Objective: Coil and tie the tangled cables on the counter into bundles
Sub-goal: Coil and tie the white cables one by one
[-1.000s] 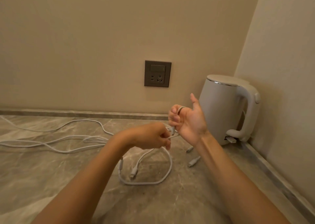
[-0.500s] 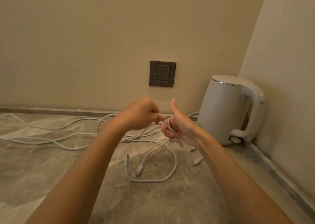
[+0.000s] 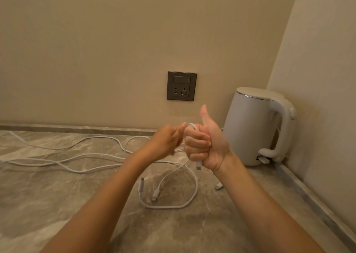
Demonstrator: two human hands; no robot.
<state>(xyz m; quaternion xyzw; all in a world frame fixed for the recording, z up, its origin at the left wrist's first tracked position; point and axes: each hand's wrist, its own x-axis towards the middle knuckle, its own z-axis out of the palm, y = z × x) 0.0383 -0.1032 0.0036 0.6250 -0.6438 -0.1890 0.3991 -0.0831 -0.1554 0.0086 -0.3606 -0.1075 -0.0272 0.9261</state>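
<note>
My right hand [image 3: 207, 144] is raised over the counter, fingers curled round a white cable, thumb pointing up. The cable loops over the top of the fist [image 3: 192, 126] and its plug [image 3: 198, 165] hangs out below the palm. My left hand [image 3: 169, 142] is just to its left and pinches the same cable near the top of the fist. Several more white cables [image 3: 77, 163] trail in loose tangles across the marble counter [image 3: 192, 229] to the left. A loop with two plug ends [image 3: 156, 194] lies below my hands.
A white electric kettle [image 3: 254, 126] stands in the right corner against the wall. A dark wall socket [image 3: 181, 86] sits above the counter behind my hands. A small loose plug [image 3: 219, 186] lies on the counter under my right forearm.
My left hand has carried the cable up and over my right fist. My right hand's fingers have closed tighter round it, and the cables on the counter have been drawn toward my hands.
</note>
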